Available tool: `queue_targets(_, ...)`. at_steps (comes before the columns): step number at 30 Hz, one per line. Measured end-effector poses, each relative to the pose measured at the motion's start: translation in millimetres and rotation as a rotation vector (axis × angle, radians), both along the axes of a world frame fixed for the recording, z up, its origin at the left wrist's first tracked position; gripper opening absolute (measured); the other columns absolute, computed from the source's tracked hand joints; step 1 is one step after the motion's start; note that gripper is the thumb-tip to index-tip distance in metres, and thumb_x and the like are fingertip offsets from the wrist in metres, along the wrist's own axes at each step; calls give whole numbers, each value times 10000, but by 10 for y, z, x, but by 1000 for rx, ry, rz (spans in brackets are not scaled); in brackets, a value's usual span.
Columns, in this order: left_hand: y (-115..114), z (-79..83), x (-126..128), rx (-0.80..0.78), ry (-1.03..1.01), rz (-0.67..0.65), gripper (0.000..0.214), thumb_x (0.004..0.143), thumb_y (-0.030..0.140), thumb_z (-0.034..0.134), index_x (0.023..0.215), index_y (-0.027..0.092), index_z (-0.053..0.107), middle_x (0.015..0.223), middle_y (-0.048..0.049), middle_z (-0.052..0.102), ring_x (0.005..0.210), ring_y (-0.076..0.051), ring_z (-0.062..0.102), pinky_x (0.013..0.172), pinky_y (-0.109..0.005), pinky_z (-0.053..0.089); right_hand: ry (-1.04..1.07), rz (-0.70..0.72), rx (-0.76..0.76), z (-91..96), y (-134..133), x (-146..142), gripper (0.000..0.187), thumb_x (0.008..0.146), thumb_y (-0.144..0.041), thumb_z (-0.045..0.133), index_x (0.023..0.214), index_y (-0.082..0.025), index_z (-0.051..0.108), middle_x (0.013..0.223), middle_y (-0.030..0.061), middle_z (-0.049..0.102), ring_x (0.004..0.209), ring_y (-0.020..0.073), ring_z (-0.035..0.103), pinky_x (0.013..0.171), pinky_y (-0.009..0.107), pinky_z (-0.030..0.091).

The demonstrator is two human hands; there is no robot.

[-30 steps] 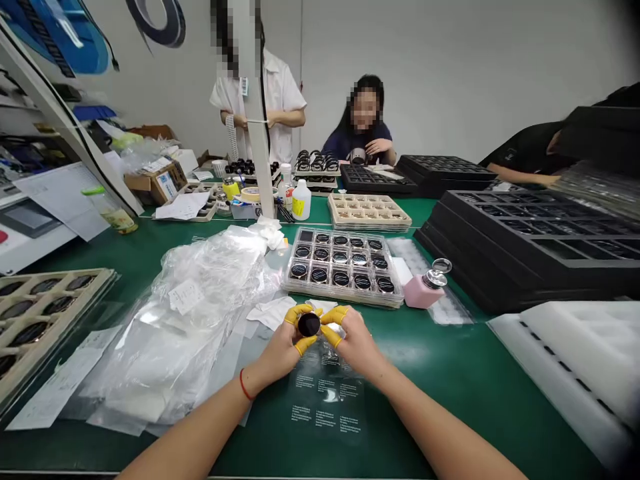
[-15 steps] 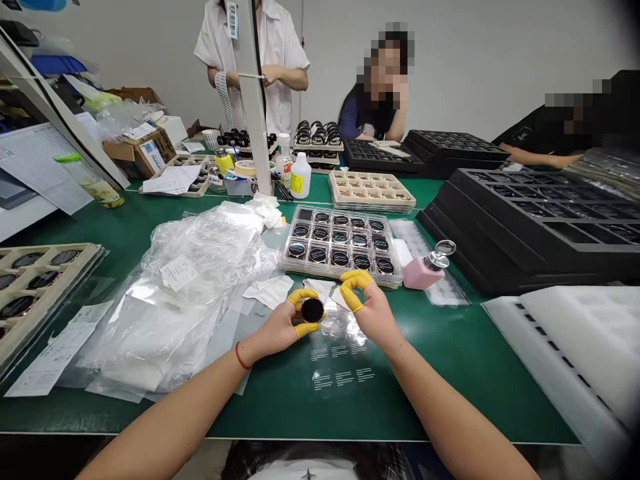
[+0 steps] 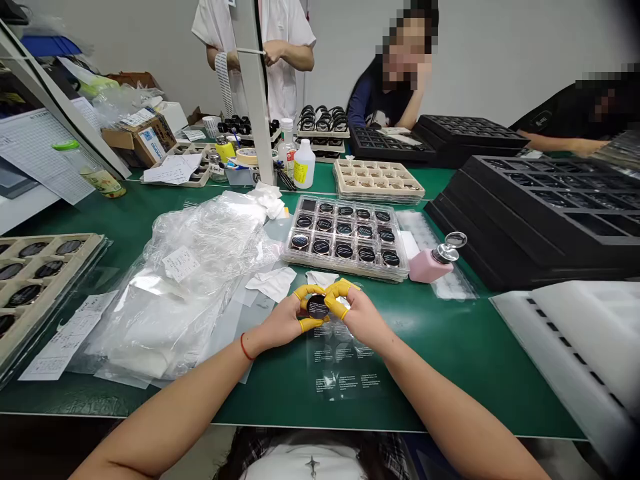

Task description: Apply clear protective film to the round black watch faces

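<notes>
My left hand (image 3: 287, 320), in yellow finger cots, grips a round black watch face (image 3: 317, 307) by its edge between thumb and fingers. Small white print shows across the disc. My right hand (image 3: 357, 308), also in yellow finger cots, is pinched at the disc's right edge, on what looks like a clear film sticker with that print; the film's edge is hidden by the fingertips. Below both hands lies a clear sticker sheet (image 3: 345, 367) with white text blocks. Beyond them, a clear plastic tray (image 3: 345, 268) holds several similar printed black discs.
A pink pump bottle (image 3: 430, 265) stands right of the tray. Crumpled plastic bags (image 3: 200, 267) and white wipes (image 3: 273, 283) lie left. Black foam trays (image 3: 480, 247) are stacked right, a beige tray (image 3: 95, 257) far left. Co-workers (image 3: 280, 60) are across the table.
My right hand has moved left until its fingertips meet the watch face. The disc was plain black and now shows white print. The view has shifted slightly.
</notes>
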State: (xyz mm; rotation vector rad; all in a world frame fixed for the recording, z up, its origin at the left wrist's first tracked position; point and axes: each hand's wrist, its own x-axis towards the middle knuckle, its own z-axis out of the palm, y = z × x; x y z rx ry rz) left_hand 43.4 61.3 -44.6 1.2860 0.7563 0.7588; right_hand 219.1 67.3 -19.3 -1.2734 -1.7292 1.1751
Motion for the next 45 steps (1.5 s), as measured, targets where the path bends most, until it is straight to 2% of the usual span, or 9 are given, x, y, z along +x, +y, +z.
queue_targets(4,2,-31,-3,35,17,22,454,755,196,667,1154,235,453,984,-38,646,883,-176,636,811,-322,496,-2,-23,-21,9,-21,-25,93,774,-228,517,702,-195,566,833,13,595,840,170,532,775,300,395)
queue_targets(9,3,-58,-7,14,-6,18,452,751,207,671,1142,237,446,979,-38,640,901,-194,639,842,-362,493,-1,-37,17,-5,-26,-32,71,756,-213,522,700,-195,563,815,7,597,816,162,532,766,291,397)
queue_targets(19,-23,-2,1,31,-12,24,438,753,190,658,1141,230,458,1071,-55,598,943,-199,621,871,-378,483,-10,-44,50,13,-25,-41,66,747,-216,516,701,-199,560,793,4,615,785,161,550,741,290,423)
queue_targets(26,-18,-4,4,30,-35,20,437,750,201,668,1133,220,461,1048,-48,612,922,-181,621,862,-351,483,-62,-58,68,68,-38,-55,77,736,-191,511,682,-198,566,775,5,626,781,166,554,730,289,417)
queue_targets(45,-20,-44,9,2,-36,38,455,739,212,680,1132,231,452,964,-29,635,894,-183,635,854,-355,490,-220,-77,180,15,-47,-40,78,767,-192,515,723,-211,576,807,16,628,814,192,538,764,333,394)
